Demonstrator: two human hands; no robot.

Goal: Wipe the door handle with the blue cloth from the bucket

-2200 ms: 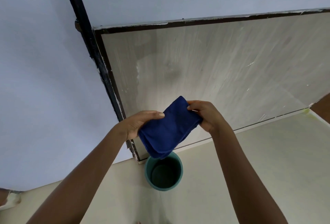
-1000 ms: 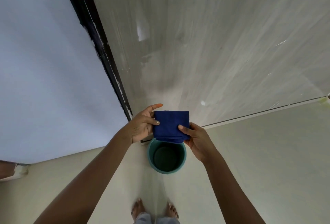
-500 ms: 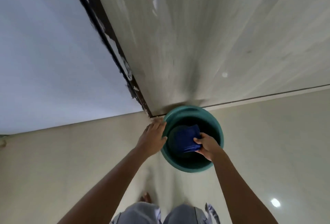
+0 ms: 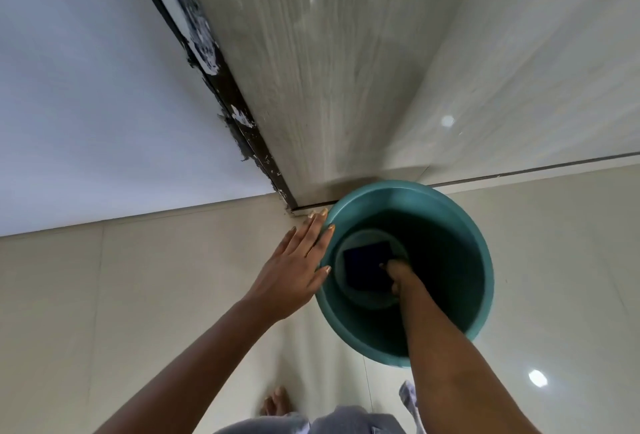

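Mostly pale door [image 4: 346, 63] and tiled floor [image 4: 138, 295] filling view, no handle visible. Teal bucket [image 4: 481, 281] parked at door's foot, likely kept close for reach. Left hand [image 4: 294, 271] spread flat against bucket rim, unclenched, probably steadying it against tipping. Right hand [image 4: 398, 276] plunged deep inside, fingertips on blue cloth [image 4: 369, 265]; can't tell whether pinching or merely touching, too dark. Cloth folded square, lying flat on bucket's pale bottom. Looks like cloth at bucket stage, either pick-up or put-back; can't say which.
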